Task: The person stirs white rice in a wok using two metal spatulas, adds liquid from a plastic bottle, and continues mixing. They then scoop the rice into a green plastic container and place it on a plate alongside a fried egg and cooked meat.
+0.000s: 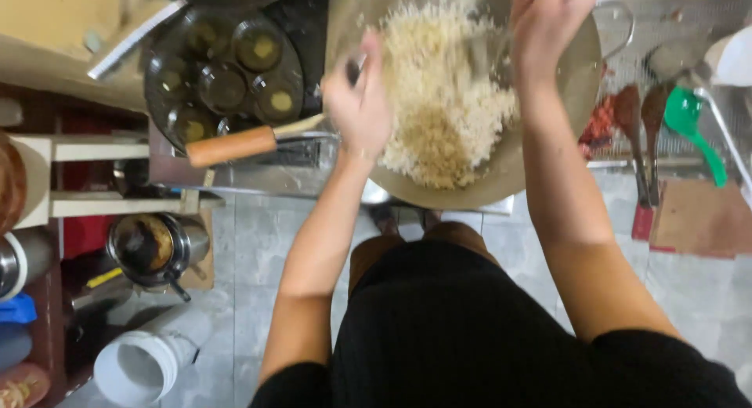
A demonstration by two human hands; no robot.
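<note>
A wide round metal pan [564, 102] sits in front of the person, and a heap of pale, grainy fried rice [439, 95] fills its middle. The rice lies between the two hands. The right hand [548, 24] hovers over the far right part of the pan, blurred, so I cannot tell how its fingers are set. The left hand [359, 102] is at the near left rim, fingers curled tight around a thin metal utensil handle [356, 67]. To the left, a wooden handle [231, 146] sticks out from a dark moulded pan [223, 71].

no packages, labels, signs or screens
</note>
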